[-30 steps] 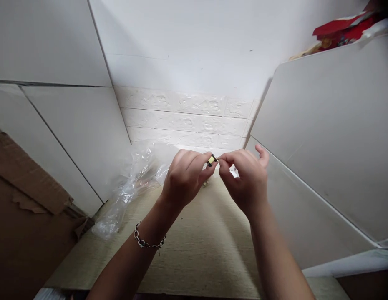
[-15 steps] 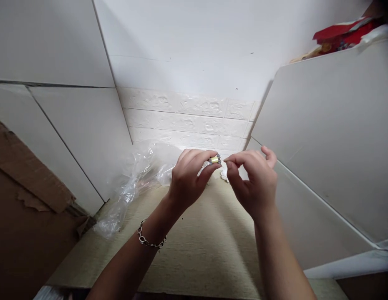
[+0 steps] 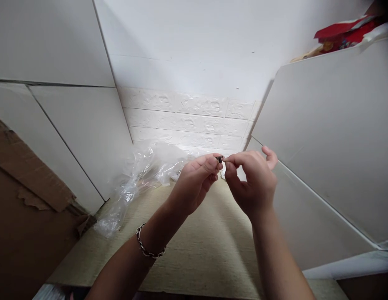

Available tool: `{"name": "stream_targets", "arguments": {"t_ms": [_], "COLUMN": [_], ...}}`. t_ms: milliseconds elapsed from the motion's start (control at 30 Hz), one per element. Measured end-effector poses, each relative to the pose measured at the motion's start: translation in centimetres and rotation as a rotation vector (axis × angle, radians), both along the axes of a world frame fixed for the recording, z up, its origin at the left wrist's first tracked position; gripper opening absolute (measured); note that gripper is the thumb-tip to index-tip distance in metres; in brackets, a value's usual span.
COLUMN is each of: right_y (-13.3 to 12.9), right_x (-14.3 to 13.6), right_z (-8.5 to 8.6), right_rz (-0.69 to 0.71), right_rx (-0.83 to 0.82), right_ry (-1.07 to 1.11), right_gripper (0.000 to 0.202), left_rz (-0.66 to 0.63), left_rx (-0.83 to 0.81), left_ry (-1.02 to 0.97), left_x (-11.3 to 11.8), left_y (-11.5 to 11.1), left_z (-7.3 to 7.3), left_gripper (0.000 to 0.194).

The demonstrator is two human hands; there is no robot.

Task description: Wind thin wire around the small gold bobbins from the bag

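Note:
Between the thumb and fingers of my left hand [image 3: 195, 181] is a small transformer [image 3: 219, 159] with a dark core. Its yellow-wrapped winding and metal pins are mostly covered by the fingers at this angle. A thin, pale line, perhaps a wire, shows beside the thumb. My right hand [image 3: 253, 183] meets it from the right, thumb and forefinger pinched at the transformer's edge, little finger raised. Whatever lies in that pinch is too small to make out. Both hands are above a pale table top [image 3: 209, 246].
Crumpled clear plastic bags [image 3: 140, 179] lie at the back left. A torn cardboard box [image 3: 28, 175] stands at the near left. White panels [image 3: 325, 125] rise on both sides, with red packaging [image 3: 341, 32] atop the right one. A white brick-patterned wall [image 3: 194, 106] closes the back.
My left hand has turned over, so the transformer's dark side shows instead of its yellow winding and pins. The right pinch has stayed nearly in place, and the transformer is now against it.

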State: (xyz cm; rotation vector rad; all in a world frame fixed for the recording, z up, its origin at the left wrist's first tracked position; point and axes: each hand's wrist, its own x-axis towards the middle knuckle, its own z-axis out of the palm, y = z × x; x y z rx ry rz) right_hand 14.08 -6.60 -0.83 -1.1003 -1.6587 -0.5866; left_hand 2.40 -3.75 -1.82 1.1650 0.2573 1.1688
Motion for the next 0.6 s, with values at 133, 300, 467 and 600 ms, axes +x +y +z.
{"name": "stream_targets", "arguments": {"t_ms": [133,300,467,600], "right_y": [0.07,-0.04,-0.17,-0.20], "right_x": [-0.10,-0.34,-0.43,-0.33], "right_z": [-0.17,-0.32,-0.26,-0.21], "right_rz": [-0.017,-0.019,-0.010,-0.007], "right_rx": [0.020,0.079,0.081,0.081], "right_ry": [-0.019,-0.001,0.008,0.005], "right_gripper": [0.010,0.006,0.005,0.007], "left_rz": [-0.126,-0.147,-0.113,-0.100], "left_rx": [-0.134,-0.189,-0.135,-0.077], "left_ry": [-0.074,-0.083,-0.060,-0.048], "left_x": [0.03,-0.05,-0.14,-0.20], "left_y": [-0.19,-0.28,-0.28,-0.27], "left_z": [-0.03,-0.05,0.16,0.23], "left_gripper": [0.021,0.021,0.022,0.019]}}
